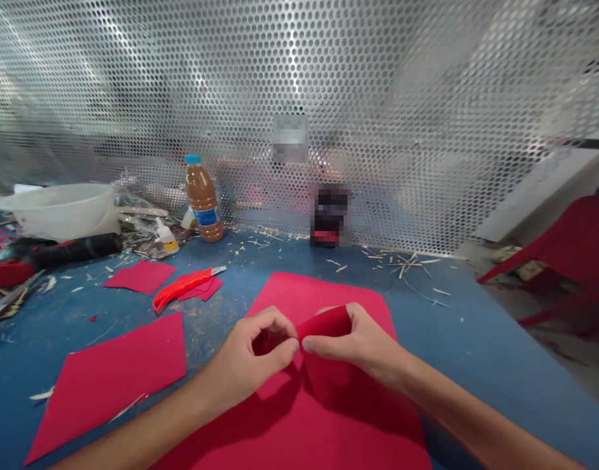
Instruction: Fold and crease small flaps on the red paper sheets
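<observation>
A small red sheet (327, 322), which looks like stiff paper or thin foam, is raised and bent between my hands. My right hand (365, 339) pinches it between thumb and fingers. Thumb and fingertips of my left hand (260, 349) are closed together at the sheet's left edge, almost touching my right thumb. Both hands are just above a large red sheet (323, 286) lying flat on the blue table (480, 365). Whether the small piece is joined to the large one cannot be made out.
Left of my hands lie another red sheet (118, 372), smaller red pieces (140, 277) and an orange utility knife (182, 288). Behind stand a brown-filled bottle (202, 202), a small glue bottle (166, 237) and a white basin (64, 212). A perforated metal panel (402, 85) rises at the back.
</observation>
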Motion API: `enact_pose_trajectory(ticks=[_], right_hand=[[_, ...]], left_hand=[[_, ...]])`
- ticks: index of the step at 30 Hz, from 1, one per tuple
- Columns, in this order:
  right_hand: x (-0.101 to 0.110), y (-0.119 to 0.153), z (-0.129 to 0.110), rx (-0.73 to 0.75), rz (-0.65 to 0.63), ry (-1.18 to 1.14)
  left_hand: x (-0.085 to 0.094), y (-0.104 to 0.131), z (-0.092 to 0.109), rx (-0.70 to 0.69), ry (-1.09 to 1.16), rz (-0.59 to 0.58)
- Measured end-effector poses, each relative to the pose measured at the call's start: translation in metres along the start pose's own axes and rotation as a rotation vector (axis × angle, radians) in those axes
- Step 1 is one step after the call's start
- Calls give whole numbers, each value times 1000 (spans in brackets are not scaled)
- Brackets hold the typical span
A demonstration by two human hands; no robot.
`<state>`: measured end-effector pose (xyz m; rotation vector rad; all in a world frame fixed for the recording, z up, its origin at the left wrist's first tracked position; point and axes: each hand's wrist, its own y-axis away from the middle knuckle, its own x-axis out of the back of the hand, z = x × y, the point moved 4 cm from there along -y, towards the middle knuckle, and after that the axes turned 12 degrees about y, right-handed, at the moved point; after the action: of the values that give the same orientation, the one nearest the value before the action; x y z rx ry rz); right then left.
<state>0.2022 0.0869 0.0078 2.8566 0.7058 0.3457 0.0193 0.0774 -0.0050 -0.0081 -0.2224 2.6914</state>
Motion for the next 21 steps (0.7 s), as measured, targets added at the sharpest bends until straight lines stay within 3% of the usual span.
enact_pose_trajectory(ticks=[8, 21], right_hand=[[-1, 1, -4, 73, -43, 64], [-14, 10, -3, -48, 24, -266]], left_hand=[[-1, 0, 3, -31, -8, 3], [-2, 4, -1, 27, 158, 38]])
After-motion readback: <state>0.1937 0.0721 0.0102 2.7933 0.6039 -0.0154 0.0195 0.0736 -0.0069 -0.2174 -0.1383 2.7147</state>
